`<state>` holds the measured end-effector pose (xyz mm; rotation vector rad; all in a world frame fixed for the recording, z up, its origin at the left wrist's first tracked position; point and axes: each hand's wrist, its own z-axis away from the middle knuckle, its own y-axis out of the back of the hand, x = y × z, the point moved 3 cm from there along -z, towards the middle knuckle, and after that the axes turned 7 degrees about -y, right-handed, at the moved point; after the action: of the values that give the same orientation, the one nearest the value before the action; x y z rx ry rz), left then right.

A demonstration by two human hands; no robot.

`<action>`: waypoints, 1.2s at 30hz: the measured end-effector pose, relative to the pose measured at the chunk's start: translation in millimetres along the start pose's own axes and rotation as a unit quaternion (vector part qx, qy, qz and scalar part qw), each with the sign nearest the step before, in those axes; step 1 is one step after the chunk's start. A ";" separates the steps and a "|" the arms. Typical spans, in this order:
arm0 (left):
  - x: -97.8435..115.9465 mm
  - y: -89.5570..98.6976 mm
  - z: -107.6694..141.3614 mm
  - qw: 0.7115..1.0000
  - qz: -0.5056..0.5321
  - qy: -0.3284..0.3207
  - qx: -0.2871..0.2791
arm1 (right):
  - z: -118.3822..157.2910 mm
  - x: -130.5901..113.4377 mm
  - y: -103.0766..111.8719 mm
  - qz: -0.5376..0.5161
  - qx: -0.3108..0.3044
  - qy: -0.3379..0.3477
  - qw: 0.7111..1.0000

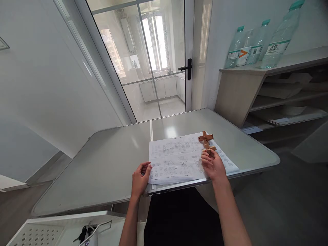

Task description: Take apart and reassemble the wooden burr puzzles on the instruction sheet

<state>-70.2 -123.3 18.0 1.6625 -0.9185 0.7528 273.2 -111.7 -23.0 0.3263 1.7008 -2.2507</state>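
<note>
A large white sheet of paper point(176, 150), printed with rows of small line diagrams, lies creased on the table and reaches its front edge. At the sheet's left edge, my left hand point(140, 176) has its fingers curled with the paper's margin between thumb and fingers. Over the sheet's right side, my right hand point(213, 165) is closed on the lower end of a wooden interlocking puzzle point(205, 138). Its brown notched bars cross each other, with crosspieces at the top and near my fingertips. My fingers hide part of the lowest bar.
The light folding table point(115, 164) has a seam down its middle. Several bottles point(278, 48) with green caps stand on a wooden shelf point(241, 89) at right. A glazed door point(159, 61) is beyond the table. Below left, a white tray point(64, 222) holds keys.
</note>
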 end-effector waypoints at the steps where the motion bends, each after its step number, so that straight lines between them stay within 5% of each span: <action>1: 0.8 0.0 0.3 1.000 -0.002 -0.002 0.000 | 0.5 -0.9 -0.1 -0.001 -0.003 0.003 1.000; 5: 4.2 0.2 2.1 1.000 -0.016 -0.012 -0.001 | 1.3 -0.1 -4.1 0.015 -0.008 0.015 1.000; 13: 9.4 1.4 6.5 0.999 -0.036 -0.020 -0.023 | 4.4 33.4 -29.2 0.233 0.015 0.078 0.969; 19: 7.5 2.3 6.8 0.999 -0.030 -0.028 -0.024 | 4.8 64.1 -39.5 0.415 0.049 0.163 0.894; 26: 5.7 2.3 7.2 0.999 -0.031 -0.028 -0.027 | 3.3 72.7 -43.0 0.582 0.032 0.195 0.789; 36: 6.8 1.9 8.3 0.999 -0.031 -0.037 -0.023 | 4.2 75.7 -40.5 0.637 0.014 0.194 0.746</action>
<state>-68.2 -133.1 22.4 1.6799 -0.9254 0.6266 187.9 -113.1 -12.6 1.4925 0.9388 -1.1500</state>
